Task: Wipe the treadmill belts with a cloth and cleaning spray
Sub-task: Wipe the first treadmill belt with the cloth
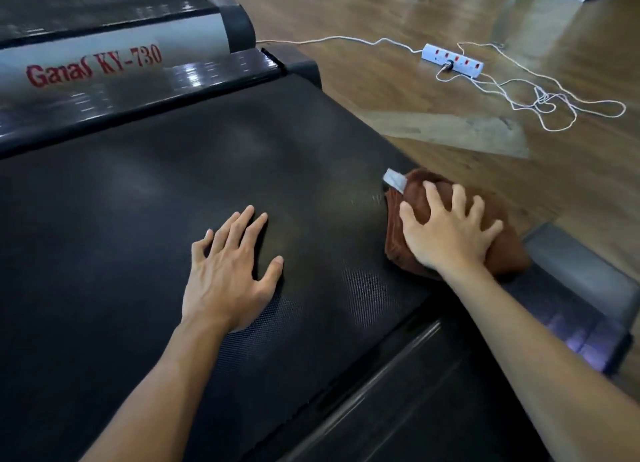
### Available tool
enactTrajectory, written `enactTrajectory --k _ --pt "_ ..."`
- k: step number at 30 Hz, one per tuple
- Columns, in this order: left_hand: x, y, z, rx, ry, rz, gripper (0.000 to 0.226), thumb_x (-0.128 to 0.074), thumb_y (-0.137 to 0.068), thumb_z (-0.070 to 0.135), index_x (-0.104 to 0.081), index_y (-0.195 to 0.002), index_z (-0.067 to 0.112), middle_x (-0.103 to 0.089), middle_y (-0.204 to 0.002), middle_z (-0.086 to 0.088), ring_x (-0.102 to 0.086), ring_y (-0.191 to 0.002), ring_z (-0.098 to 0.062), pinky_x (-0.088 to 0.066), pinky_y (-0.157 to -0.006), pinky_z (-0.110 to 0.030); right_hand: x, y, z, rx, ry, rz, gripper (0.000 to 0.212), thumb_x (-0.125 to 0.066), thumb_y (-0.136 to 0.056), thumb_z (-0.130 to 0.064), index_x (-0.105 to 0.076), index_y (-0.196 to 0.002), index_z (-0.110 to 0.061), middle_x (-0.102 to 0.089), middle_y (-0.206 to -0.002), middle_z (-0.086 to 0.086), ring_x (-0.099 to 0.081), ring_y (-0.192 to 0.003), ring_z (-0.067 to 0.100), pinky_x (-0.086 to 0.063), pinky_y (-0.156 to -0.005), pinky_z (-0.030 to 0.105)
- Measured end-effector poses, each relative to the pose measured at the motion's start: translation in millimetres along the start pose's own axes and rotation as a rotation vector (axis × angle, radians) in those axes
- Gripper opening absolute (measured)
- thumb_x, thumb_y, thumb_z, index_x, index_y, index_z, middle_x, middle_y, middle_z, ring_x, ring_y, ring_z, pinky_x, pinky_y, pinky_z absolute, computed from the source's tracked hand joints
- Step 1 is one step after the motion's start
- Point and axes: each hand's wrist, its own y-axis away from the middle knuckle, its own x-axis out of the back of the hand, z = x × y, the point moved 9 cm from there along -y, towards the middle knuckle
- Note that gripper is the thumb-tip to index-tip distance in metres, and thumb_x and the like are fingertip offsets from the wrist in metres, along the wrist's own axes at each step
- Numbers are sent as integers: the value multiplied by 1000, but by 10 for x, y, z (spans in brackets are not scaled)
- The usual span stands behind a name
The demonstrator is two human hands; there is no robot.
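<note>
lying under right grip (450,229): cloth (505,253)

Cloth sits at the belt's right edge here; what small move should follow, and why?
Probably sweep the brown cloth leftward across the belt: the right hand presses it at the right edge, the left hand rests flat mid-belt, and the spread beyond lies uncovered.

cloth (450,226) on belt (173,191), right edge

Two bare forearms, no sleeves in view; left hand (228,271) and right hand (446,229) ungloved, no rings
</note>
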Motion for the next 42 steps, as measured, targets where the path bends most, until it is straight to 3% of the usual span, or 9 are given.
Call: enactTrajectory --k 2,6,13,19,25,31,35,38,42 --pt "-9 -2 5 -4 -10 -1 81 -15 -89 68 -20 -161 32 -7 -170 13 -2 -156 -6 -9 -125 -41 -63 175 38 3 35 -7 68 -23 -99 -71 -18 -161 -44 -5 -173 3 1 -158 37 1 -119 71" --pt "-3 4 0 -1 -13 7 82 -15 -88 68 -21 -161 32 -8 -170 13 -3 -156 -6 -10 -125 -41 11 -336 -207 -29 6 5 70 -23 -99 -69 -20 -162 -40 -13 -171 7 -7 -156 40 -3 -118 74" --pt "-13 -9 2 -4 -21 -2 81 -17 -88 68 -23 -160 31 -12 -170 11 -6 -157 -8 -12 -125 -43 -145 423 -784 552 68 -36 69 -23 -95 -75 -20 -159 -52 -9 -173 -9 -1 -160 24 -1 -125 62" --pt "-22 -17 2 1 -28 2 81 -17 -88 68 -23 -160 32 -11 -170 12 -5 -156 -7 -12 -124 -41 -85 -334 -933 225 -16 -66 64 -22 -103 -66 -20 -163 -44 -5 -174 0 4 -160 33 3 -122 69" --pt "-12 -22 -9 -4 -28 -1 82 -17 -88 68 -22 -160 31 -10 -170 11 -5 -156 -8 -11 -124 -41 -234 331 -1461 637 33 -70 64 -26 -99 -72 -21 -160 -50 -9 -174 -8 0 -160 24 1 -124 64" --pt "-30 -19 -16 -3 -20 11 80 -19 -89 67 -24 -160 31 -12 -170 11 -5 -156 -7 -11 -124 -41 -118 -320 -1049 311 -3 -28 67 -25 -98 -74 -25 -159 -48 -8 -174 -2 0 -160 30 3 -123 67" --pt "-19 -26 -21 -1 -13 6 80 -20 -89 67 -24 -160 31 -12 -170 11 -6 -156 -8 -12 -124 -42 -129 -342 -1473 463 64 -81 65 -22 -100 -72 -20 -161 -49 -8 -174 -3 1 -160 32 3 -122 68" --pt "-8 -5 -6 -2 -14 11 82 -16 -87 69 -23 -160 32 -11 -170 11 -5 -156 -8 -11 -124 -42 -204 234 -1190 655 45 -60 65 -27 -98 -75 -22 -158 -53 -11 -173 -11 -2 -160 22 -1 -125 61" --pt "-13 -25 -22 2 -10 22 82 -18 -87 68 -24 -160 31 -13 -170 10 -8 -156 -9 -11 -124 -41 -124 -204 -1002 458 0 -18 66 -31 -96 -75 -28 -157 -51 -13 -172 -8 -4 -160 23 -1 -125 63"
